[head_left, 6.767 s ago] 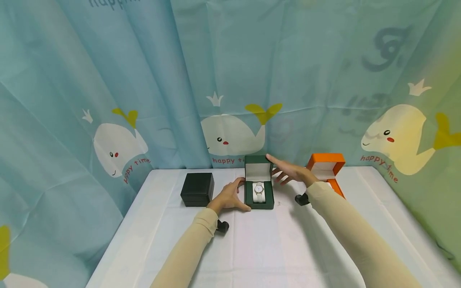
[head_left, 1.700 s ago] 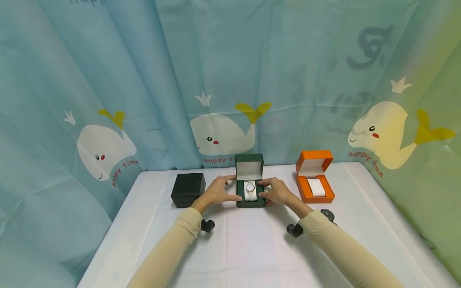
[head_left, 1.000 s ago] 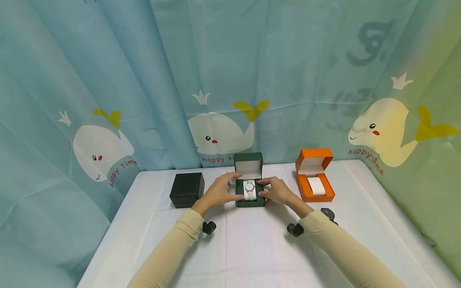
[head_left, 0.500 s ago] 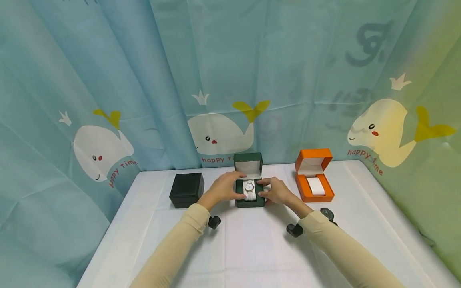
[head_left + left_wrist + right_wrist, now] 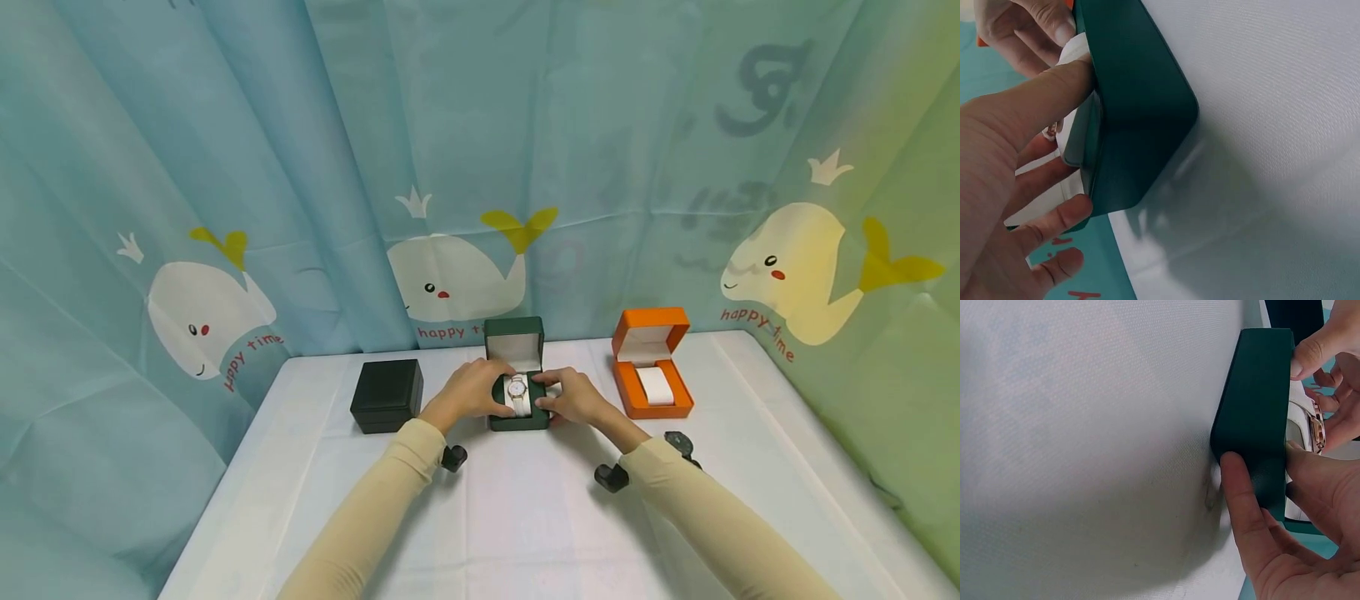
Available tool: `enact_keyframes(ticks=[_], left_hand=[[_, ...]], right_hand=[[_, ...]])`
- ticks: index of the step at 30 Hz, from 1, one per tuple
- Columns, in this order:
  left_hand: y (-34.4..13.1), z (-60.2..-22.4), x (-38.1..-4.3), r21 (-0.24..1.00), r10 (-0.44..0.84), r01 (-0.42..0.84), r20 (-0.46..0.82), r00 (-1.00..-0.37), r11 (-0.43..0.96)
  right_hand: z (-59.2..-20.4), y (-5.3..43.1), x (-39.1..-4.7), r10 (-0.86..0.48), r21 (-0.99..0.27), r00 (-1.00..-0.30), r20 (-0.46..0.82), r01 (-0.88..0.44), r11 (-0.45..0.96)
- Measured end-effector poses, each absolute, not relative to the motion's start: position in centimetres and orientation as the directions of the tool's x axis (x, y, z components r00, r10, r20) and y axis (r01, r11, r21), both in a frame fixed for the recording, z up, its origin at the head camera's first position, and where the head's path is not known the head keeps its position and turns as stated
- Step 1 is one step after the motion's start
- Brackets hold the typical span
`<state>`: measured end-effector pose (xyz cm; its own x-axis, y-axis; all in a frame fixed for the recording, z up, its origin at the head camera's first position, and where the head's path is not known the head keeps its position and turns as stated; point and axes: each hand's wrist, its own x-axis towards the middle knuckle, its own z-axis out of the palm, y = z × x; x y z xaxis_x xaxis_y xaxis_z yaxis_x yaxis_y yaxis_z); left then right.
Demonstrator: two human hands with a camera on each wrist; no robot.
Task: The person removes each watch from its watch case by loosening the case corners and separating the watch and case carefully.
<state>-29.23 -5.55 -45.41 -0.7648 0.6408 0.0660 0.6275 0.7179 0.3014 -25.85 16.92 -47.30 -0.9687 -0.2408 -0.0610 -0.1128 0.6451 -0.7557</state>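
A white watch [image 5: 517,389] sits in the green box [image 5: 517,423], between the two hands.
The watch lies on a white pad, and its long strap points straight away from the person. The left hand [image 5: 471,390] is nearer: it comes in from the left, thumb by the front end and fingers by the back end, so its reach runs along the strap. I can't tell if it pinches the watch or just touches around it. The right hand [image 5: 573,396] grips the box's right wall, thumb over the edge. So the watch is just right of the left hand and just left of the right hand. The box rests on the worktop [image 5: 540,517].
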Motion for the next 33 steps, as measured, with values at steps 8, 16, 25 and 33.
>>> enact_keyframes(ticks=[8,16,25,33], left_hand=[[-5.19,-45.12,-29.26,0.302,0.62,0.599,0.032,-0.784,0.742],[-4.97,-45.5,-29.44,0.359,0.602,0.566,0.013,-0.798,0.742],[-4.97,-45.8,-29.49,0.418,0.596,0.542,0.0,-0.803,0.729],[-4.89,-46.06,-29.47,0.447,0.59,0.53,0.007,-0.808,0.721]], right_hand=[[-47.07,16.9,-25.72,-0.248,-0.734,-0.968,-0.046,-0.136,0.666],[-46.94,16.79,-25.69,-0.236,-0.742,-0.969,-0.072,-0.105,0.662],[-47.07,16.63,-25.59,-0.237,-0.757,-0.968,-0.078,-0.097,0.646],[-47.05,16.66,-25.45,-0.227,-0.765,-0.97,-0.084,-0.084,0.639]])
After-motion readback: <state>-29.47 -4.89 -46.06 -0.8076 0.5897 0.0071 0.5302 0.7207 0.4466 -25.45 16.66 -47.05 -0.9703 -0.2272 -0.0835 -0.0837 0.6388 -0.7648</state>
